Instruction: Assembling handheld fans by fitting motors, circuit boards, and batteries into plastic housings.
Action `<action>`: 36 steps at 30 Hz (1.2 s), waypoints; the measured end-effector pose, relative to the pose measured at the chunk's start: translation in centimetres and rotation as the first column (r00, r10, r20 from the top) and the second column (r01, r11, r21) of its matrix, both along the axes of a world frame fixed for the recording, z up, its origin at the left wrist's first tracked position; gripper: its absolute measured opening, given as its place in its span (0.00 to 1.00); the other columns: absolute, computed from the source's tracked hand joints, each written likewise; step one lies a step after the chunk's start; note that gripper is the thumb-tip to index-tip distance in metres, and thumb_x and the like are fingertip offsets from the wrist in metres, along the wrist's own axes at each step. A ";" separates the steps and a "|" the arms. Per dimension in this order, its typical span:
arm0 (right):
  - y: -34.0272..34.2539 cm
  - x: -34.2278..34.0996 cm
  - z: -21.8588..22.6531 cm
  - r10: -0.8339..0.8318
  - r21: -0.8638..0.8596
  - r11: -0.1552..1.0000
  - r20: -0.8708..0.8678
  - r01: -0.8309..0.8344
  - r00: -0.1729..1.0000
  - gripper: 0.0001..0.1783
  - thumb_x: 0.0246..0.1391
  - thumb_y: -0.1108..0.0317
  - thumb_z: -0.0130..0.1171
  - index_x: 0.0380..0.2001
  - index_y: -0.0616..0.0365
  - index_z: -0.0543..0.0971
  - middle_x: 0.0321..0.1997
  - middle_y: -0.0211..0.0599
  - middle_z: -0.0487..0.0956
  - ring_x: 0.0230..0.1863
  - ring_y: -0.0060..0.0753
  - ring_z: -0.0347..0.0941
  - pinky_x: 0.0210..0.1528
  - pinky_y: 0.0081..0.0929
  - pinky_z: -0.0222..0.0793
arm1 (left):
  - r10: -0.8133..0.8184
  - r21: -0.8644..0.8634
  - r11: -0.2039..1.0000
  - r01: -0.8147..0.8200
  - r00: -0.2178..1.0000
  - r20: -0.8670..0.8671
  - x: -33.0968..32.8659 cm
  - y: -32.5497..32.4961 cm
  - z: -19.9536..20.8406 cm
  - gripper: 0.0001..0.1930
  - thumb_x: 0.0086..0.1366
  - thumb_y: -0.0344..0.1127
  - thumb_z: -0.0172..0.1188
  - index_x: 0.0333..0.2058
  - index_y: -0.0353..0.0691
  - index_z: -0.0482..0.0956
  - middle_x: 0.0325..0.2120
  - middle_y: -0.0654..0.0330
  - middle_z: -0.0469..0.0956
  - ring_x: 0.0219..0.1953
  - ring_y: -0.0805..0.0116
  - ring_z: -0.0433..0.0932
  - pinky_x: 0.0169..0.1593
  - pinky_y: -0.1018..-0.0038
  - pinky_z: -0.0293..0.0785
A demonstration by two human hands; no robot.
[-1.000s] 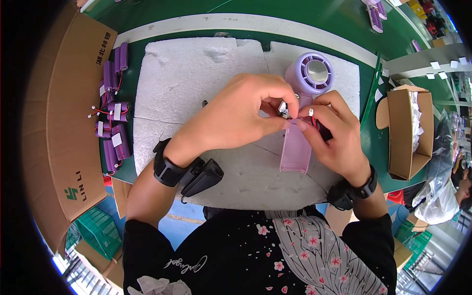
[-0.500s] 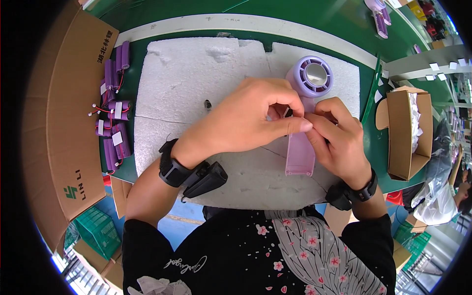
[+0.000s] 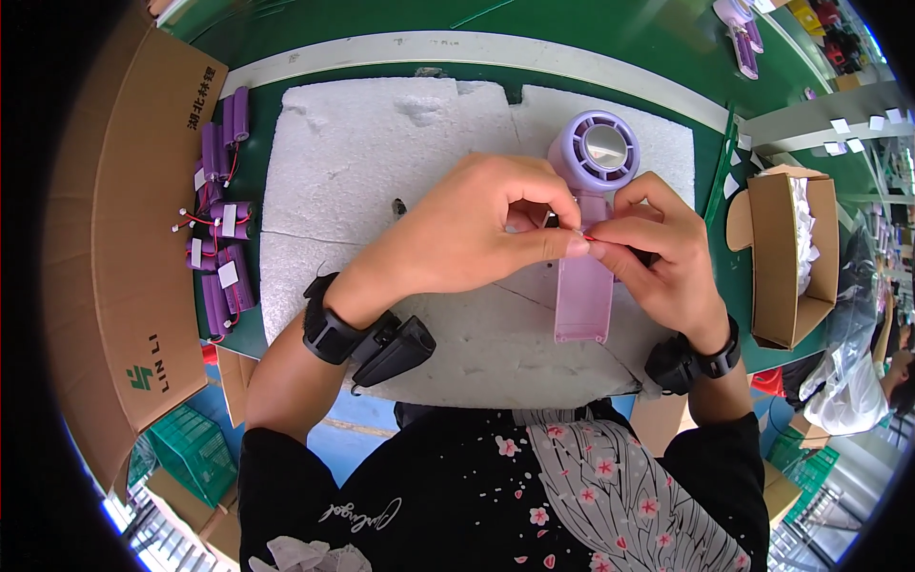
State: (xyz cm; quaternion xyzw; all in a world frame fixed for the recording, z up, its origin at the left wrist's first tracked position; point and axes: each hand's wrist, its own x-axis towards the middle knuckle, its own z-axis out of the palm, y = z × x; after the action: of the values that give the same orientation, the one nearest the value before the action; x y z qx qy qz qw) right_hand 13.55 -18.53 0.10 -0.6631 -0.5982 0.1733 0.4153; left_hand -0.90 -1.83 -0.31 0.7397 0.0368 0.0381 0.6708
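A light purple handheld fan (image 3: 593, 151) lies on the foam board, its round head away from me and its open pink handle shell (image 3: 583, 303) toward me. Over the upper handle, my left hand (image 3: 477, 224) pinches thumb and forefinger together; what sits between those fingertips is too small to make out. Fingertip to fingertip with it, my right hand (image 3: 672, 250) is closed on a thin red wire (image 3: 591, 237), of which a short piece shows. The wire's ends and the inside of the upper handle are hidden by my fingers.
White foam board (image 3: 343, 162) covers the green table ahead of me. At left, several purple battery packs (image 3: 229, 272) with wires lie beside a tall cardboard box (image 3: 133, 229). An open carton (image 3: 796, 257) of white pieces stands right. Another fan (image 3: 739, 38) lies far right.
Both hands have shifted slightly, the left one a little leftward. My right fingers have opened out from the left fingertips, and a bit of red wire now shows between them.
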 end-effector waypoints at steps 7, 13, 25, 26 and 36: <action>-0.4 -0.1 1.4 0.040 0.002 0.999 0.072 -0.040 0.997 0.09 0.39 0.81 0.66 0.28 0.61 0.81 0.30 0.34 0.68 0.24 0.24 0.68 0.24 0.19 0.63 | -0.038 -0.107 0.994 0.030 0.996 -0.078 -0.1 0.2 0.1 0.11 0.53 0.19 0.62 0.37 0.34 0.76 0.35 0.61 0.76 0.38 0.74 0.76 0.42 0.78 0.75; -0.4 -0.4 1.1 0.064 -0.024 0.998 0.125 -0.061 0.990 0.09 0.37 0.81 0.66 0.28 0.61 0.81 0.29 0.35 0.69 0.24 0.26 0.69 0.24 0.20 0.64 | -0.010 -0.057 0.998 0.004 0.995 -0.102 0.0 0.0 0.8 0.12 0.52 0.17 0.61 0.36 0.34 0.76 0.33 0.61 0.77 0.36 0.74 0.77 0.42 0.77 0.76; -0.4 -0.3 1.3 0.081 -0.062 0.995 0.160 -0.072 0.984 0.09 0.37 0.82 0.64 0.27 0.63 0.80 0.30 0.36 0.70 0.24 0.29 0.71 0.25 0.22 0.67 | 0.011 -0.139 0.990 -0.023 0.996 -0.090 0.0 0.0 0.7 0.15 0.52 0.15 0.60 0.39 0.34 0.73 0.31 0.61 0.77 0.36 0.75 0.77 0.43 0.77 0.75; -0.4 -0.3 1.3 0.083 -0.066 0.995 0.158 -0.074 0.984 0.09 0.37 0.83 0.64 0.27 0.64 0.80 0.30 0.37 0.70 0.24 0.30 0.71 0.25 0.22 0.68 | 0.013 -0.139 0.990 -0.026 0.996 -0.093 0.0 0.0 0.8 0.15 0.52 0.15 0.60 0.39 0.34 0.74 0.31 0.61 0.77 0.36 0.75 0.77 0.43 0.77 0.75; -0.5 -0.3 1.0 0.110 -0.088 0.991 0.176 -0.096 0.978 0.09 0.37 0.82 0.63 0.27 0.64 0.80 0.30 0.38 0.72 0.25 0.31 0.72 0.25 0.23 0.67 | 0.008 -0.101 0.995 -0.015 0.997 -0.071 0.1 0.0 0.5 0.11 0.53 0.18 0.59 0.37 0.35 0.74 0.32 0.59 0.79 0.36 0.70 0.79 0.45 0.74 0.76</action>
State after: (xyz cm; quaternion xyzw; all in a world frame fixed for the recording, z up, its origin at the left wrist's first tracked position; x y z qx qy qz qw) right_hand 13.27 -19.01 1.12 -0.6603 -0.6595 0.1573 0.3231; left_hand -0.84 -1.87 0.16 0.7053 0.0667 0.0138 0.7057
